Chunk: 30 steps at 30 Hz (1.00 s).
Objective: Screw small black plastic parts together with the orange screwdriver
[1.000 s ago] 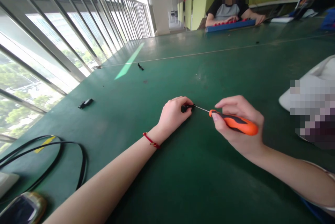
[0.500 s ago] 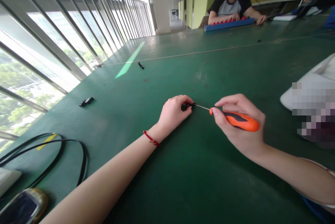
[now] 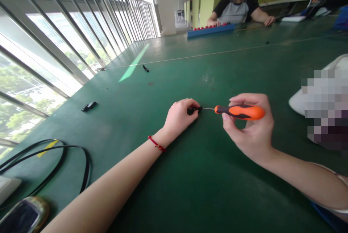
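Low over the green table (image 3: 174, 175), my left hand (image 3: 181, 115) pinches a small black part (image 3: 193, 110) between thumb and fingers. The fingers hide much of that part, and its kind is too small to tell. My right hand (image 3: 252, 127) grips an orange and black screwdriver (image 3: 247, 111) by its handle. The screwdriver lies nearly level, and its thin metal shaft points left, with the tip at the right end of the black part.
Two more black pieces lie on the table, one at the left (image 3: 89, 106) and one farther back (image 3: 146, 68). A black cable (image 3: 87, 164) and a phone-like device (image 3: 24, 215) are at lower left. Across the table, a person touches a blue rack (image 3: 210, 31) with red pieces.
My right hand has turned the screwdriver, its handle swinging up to near level and its fingers shifting on it. My left hand stays put. Across the table, the blue rack has slid left.
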Tool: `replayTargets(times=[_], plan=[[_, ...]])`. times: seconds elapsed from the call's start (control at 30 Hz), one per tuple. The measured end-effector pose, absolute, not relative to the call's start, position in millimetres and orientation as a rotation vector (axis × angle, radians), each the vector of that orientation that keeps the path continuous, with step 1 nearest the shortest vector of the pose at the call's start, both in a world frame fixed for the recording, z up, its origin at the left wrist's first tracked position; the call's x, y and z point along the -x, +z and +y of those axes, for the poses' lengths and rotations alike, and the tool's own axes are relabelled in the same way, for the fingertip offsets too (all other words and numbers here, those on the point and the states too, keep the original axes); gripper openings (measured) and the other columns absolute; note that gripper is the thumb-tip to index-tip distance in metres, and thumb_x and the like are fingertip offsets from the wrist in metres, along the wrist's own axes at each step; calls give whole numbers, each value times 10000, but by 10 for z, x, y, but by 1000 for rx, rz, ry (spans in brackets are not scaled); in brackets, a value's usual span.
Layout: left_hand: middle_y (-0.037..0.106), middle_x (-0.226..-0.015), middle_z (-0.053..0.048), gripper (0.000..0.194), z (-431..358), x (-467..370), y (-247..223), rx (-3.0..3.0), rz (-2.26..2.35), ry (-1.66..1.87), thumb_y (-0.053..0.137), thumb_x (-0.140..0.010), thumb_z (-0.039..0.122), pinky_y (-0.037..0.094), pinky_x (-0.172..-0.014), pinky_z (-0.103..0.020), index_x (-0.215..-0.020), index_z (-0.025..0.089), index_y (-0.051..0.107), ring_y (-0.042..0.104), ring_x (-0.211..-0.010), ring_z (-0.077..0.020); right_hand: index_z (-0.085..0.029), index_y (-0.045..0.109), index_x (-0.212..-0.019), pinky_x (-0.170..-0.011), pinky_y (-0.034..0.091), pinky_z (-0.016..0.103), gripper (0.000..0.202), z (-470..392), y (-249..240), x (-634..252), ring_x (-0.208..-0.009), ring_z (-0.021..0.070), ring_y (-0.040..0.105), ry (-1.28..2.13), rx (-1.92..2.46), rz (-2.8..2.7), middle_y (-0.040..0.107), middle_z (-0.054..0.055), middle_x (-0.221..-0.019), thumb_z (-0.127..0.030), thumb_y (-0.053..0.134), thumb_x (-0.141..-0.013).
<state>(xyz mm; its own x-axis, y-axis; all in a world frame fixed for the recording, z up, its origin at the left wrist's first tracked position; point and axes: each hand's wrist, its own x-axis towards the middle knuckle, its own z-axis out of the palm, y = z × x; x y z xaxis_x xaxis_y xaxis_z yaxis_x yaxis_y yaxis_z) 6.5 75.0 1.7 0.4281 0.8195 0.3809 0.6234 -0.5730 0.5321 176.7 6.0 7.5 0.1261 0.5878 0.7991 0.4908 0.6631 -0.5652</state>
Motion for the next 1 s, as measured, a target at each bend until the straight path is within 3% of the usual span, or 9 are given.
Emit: replayTargets(times=[0.07,0.23,0.4,0.47,0.6,0.73,0.8,0.9,1.0], plan=[[694,-857,-11,154,748,-65,18,-2372,1242,891,537,-757,173,500,-740,-253,-847,186,662,627,-786,-151,-252,507,-1004,-596,488,309,408,75,77,-1769,-679,158,556,97,901,-1505,534,10,-836,-144,679,-650],[694,-860,-12,153,748,-67,11,-2384,1239,896,537,-760,179,501,-738,-254,-851,186,659,631,-794,-153,-248,554,-771,-623,433,346,96,59,102,-1769,-497,132,503,73,1029,-1638,515,-50,-534,-188,627,-753],[691,-848,-12,148,752,-68,16,-2394,1249,885,543,-755,171,502,-736,-256,-845,187,660,627,-787,-154,-262,517,-996,-617,470,331,369,61,86,-1770,-648,152,542,117,927,-1514,541,13,-843,-133,653,-678],[690,-847,-12,147,752,-67,17,-2400,1245,889,544,-756,169,503,-738,-256,-844,183,661,626,-785,-152,-254,511,-1002,-591,462,326,374,64,86,-1774,-611,149,521,139,925,-1547,512,-12,-744,-146,659,-676],[690,-859,-15,152,753,-64,11,-2402,1231,896,541,-763,173,505,-745,-257,-854,180,662,624,-790,-150,-245,553,-782,-611,443,333,108,47,85,-1768,-549,142,525,92,1037,-1635,542,-39,-583,-178,629,-747],[689,-852,-14,153,754,-63,4,-2398,1238,893,540,-759,170,500,-739,-255,-853,181,660,623,-786,-151,-256,534,-950,-590,470,303,309,49,72,-1754,-603,128,540,124,933,-1528,566,1,-840,-128,646,-692],[689,-852,-13,154,754,-63,2,-2397,1239,898,540,-756,168,497,-737,-254,-852,182,659,623,-787,-151,-250,509,-1005,-567,469,296,395,55,77,-1756,-597,129,519,143,907,-1516,529,-3,-802,-128,663,-662],[690,-861,-14,153,754,-62,3,-2393,1234,898,537,-759,172,497,-742,-255,-851,185,659,624,-795,-152,-240,545,-869,-535,444,290,209,49,94,-1761,-526,129,496,153,1002,-1600,490,-47,-573,-176,659,-706],[689,-863,-17,155,754,-64,5,-2391,1236,893,535,-763,176,497,-743,-256,-855,185,658,625,-798,-154,-235,555,-769,-554,457,296,97,45,95,-1761,-532,132,536,138,1053,-1602,556,-36,-576,-181,633,-748]])
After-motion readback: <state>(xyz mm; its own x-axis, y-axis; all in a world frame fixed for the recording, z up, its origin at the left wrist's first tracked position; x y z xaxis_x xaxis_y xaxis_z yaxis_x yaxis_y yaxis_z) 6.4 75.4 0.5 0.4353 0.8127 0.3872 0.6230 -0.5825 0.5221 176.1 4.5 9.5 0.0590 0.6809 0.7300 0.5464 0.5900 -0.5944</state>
